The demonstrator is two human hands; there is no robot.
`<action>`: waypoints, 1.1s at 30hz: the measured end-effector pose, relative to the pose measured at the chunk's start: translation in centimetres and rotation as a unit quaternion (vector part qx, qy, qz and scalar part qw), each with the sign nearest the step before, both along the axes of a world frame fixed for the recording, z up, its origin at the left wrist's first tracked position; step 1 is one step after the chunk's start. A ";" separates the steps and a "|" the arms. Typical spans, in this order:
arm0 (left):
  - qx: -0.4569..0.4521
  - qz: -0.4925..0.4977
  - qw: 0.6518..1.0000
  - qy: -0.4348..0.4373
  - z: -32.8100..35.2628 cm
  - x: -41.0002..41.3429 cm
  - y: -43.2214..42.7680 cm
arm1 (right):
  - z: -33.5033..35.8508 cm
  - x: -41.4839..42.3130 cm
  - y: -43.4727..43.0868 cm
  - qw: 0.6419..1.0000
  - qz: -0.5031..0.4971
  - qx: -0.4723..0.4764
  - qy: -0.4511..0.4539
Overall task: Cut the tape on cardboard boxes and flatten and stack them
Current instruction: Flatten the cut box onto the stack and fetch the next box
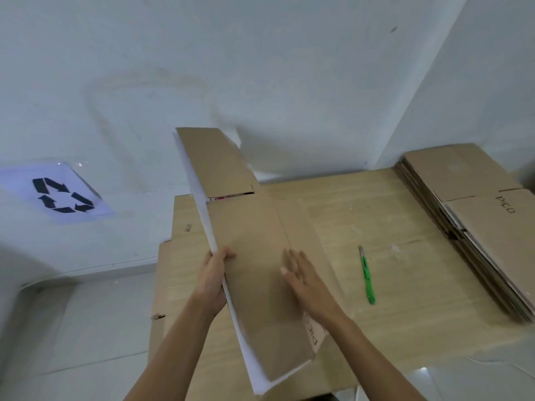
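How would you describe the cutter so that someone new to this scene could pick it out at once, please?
Start at the wooden table. Between the box in the middle and the stack of flattened boxes at the right, the cutter lies alone on bare wood. It is slim and bright green, the only thing there that is not brown cardboard.

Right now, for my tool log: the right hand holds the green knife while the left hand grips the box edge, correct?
No. The green knife lies on the table, untouched; the right hand rests flat on the box. The left hand does grip the box edge, as the head view shows.
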State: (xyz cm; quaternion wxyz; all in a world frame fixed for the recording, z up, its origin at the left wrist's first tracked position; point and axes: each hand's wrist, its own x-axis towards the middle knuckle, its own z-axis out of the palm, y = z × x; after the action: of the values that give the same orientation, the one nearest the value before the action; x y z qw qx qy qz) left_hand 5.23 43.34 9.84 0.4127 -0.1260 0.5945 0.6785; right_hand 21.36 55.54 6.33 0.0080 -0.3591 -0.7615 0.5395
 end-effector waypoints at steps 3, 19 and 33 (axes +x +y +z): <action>-0.012 -0.011 1.000 0.001 0.1 0.3 -0.7 | -1.0 0.4 2.5 0.996 -0.079 -0.023 -0.046; 0.260 -0.158 0.952 0.002 2.5 7.2 8.5 | 8.7 -2.0 8.1 0.988 0.047 -0.083 0.120; 0.150 -0.147 0.971 0.112 0.0 8.4 9.7 | 8.9 1.6 11.7 0.968 -0.003 -0.173 0.180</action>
State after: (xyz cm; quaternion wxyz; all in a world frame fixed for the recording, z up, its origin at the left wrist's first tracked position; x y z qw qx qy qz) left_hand 13.61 53.04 9.80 0.4530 0.1028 0.5400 0.7018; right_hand 22.92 67.22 15.21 0.0847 -0.2544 -0.6416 0.7187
